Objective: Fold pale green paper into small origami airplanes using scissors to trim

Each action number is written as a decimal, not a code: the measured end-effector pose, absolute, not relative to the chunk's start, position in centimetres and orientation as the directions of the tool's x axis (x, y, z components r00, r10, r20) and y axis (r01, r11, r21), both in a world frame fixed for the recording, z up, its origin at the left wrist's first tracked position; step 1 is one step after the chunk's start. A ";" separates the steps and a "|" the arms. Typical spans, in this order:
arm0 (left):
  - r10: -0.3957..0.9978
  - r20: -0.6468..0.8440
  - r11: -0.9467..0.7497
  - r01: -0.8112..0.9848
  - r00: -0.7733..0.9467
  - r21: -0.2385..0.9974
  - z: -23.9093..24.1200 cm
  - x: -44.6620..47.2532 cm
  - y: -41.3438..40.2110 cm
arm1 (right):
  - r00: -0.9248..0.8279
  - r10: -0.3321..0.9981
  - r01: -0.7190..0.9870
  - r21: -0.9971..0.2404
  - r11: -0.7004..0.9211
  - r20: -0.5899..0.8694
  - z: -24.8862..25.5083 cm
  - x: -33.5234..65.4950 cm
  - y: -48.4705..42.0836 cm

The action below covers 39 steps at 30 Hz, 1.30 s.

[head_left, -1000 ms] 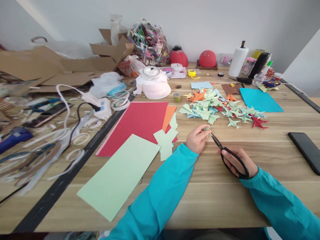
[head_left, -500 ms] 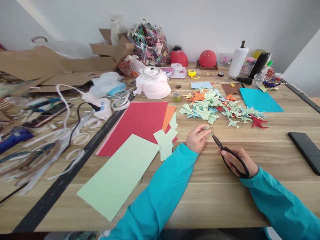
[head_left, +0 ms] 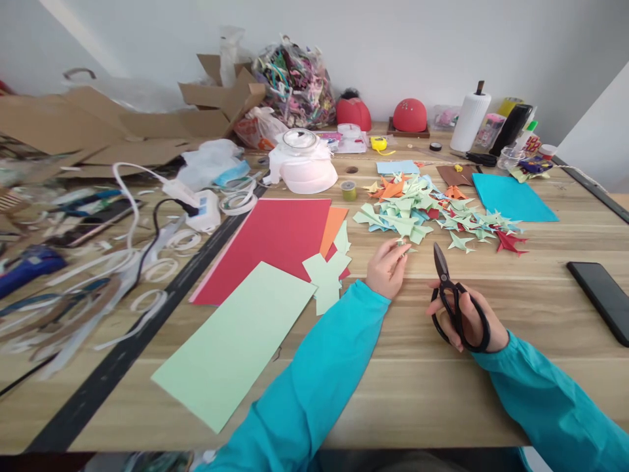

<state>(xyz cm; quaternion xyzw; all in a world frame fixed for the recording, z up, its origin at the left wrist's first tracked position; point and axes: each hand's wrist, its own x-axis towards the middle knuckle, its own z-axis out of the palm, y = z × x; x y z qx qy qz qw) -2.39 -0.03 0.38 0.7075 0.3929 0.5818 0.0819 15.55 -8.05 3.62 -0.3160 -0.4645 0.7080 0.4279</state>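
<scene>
Busy Moment at My Brown Wooden Counter (head_left: 422, 406)

Right of a pale green rectangular paper sheet (head_left: 233, 344), my left hand (head_left: 386, 270) pinches a small pale green paper piece (head_left: 401, 242) near a multicoloured folded-paper heap (head_left: 405, 207); my right hand (head_left: 472, 320), apart, grips black metal scissors (head_left: 446, 286).

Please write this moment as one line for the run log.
Left hand: small green paper at fingertips; Right hand: holds black scissors, apart from that paper; Ahead: pile of folded paper; Left side: large green sheet
</scene>
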 end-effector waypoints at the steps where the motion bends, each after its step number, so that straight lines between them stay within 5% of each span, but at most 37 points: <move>1: 0.650 0.759 -0.683 0.461 0.029 0.567 0.5 -2.4 -0.1 | -0.457 0.889 -0.303 -0.936 -0.177 -0.020 3.5 15.6 -8.2; 10: 0.623 0.774 -0.733 0.430 0.111 0.528 0.7 -2.3 -0.2 | -0.521 0.842 -0.072 -0.976 -0.206 -0.139 3.8 15.5 -8.5; 30: 0.528 0.798 -0.786 0.524 0.292 0.329 0.6 -2.7 -0.5 | -0.435 0.864 0.008 -0.961 -0.277 -0.253 4.5 14.7 -8.6; 39: 0.609 0.759 -0.733 0.528 0.229 0.428 0.6 -2.5 -0.6 | -0.436 0.861 0.023 -0.959 -0.282 -0.263 4.6 14.9 -8.7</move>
